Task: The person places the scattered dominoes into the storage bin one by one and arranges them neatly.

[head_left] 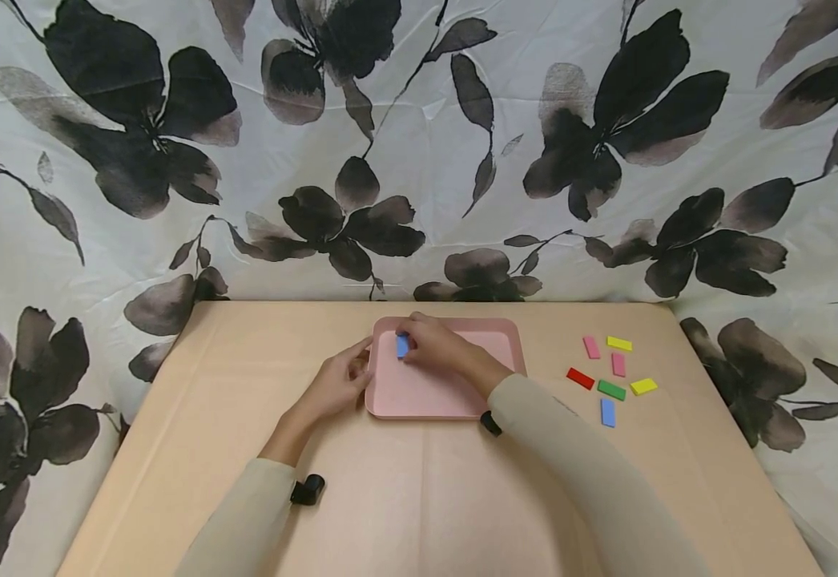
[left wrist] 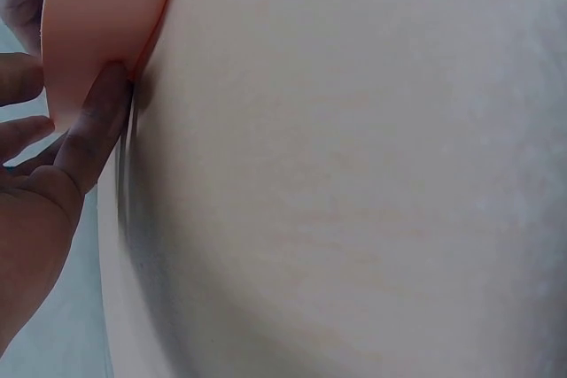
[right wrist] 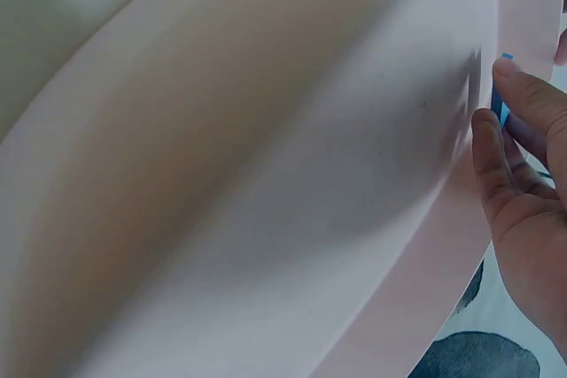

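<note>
A pink tray (head_left: 433, 394) lies on the table, its long sides running left to right. My right hand (head_left: 437, 344) reaches over the tray and pinches a small blue block (head_left: 402, 346) between thumb and fingers, near the tray's left end. In the right wrist view the blue block (right wrist: 499, 102) shows between the thumb and fingertips, close over the tray's surface. At the tray's left side, my left hand (head_left: 336, 382) rests its fingertips on the edge. The left wrist view shows its extended thumb and fingers against the tray wall (left wrist: 106, 15).
Right of the tray, several small rectangular blocks lie scattered: pink (head_left: 591, 347), yellow (head_left: 619, 344), red (head_left: 581, 378), green (head_left: 611, 390) and another blue one (head_left: 608, 413). A floral cloth (head_left: 419, 144) hangs behind the tan table (head_left: 390, 497).
</note>
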The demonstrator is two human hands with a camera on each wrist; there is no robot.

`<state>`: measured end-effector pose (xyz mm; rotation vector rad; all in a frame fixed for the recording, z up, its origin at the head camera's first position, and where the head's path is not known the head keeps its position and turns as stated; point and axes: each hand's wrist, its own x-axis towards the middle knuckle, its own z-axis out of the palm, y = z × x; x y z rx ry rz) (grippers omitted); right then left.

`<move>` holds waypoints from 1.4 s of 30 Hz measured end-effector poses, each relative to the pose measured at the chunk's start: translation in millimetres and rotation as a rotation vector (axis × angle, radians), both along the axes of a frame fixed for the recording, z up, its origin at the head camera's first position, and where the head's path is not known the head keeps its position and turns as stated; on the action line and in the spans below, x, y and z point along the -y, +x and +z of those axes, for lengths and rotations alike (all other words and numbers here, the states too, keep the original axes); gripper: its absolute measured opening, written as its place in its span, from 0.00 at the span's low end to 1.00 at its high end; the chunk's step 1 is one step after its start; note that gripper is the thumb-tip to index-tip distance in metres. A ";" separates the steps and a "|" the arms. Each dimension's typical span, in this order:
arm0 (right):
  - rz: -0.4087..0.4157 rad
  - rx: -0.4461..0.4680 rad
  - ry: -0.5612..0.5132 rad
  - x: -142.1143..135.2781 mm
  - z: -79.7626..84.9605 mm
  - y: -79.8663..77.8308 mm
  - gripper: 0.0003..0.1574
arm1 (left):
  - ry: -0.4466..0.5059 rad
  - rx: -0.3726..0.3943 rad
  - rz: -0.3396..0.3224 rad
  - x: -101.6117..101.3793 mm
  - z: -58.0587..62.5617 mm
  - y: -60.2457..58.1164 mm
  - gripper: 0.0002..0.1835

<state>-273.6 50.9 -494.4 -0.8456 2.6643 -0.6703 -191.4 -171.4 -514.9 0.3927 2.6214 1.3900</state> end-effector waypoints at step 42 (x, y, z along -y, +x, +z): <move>-0.093 0.000 -0.088 -23.5 18.4 17.1 0.31 | -0.018 0.007 0.019 -5.3 1.7 0.2 0.36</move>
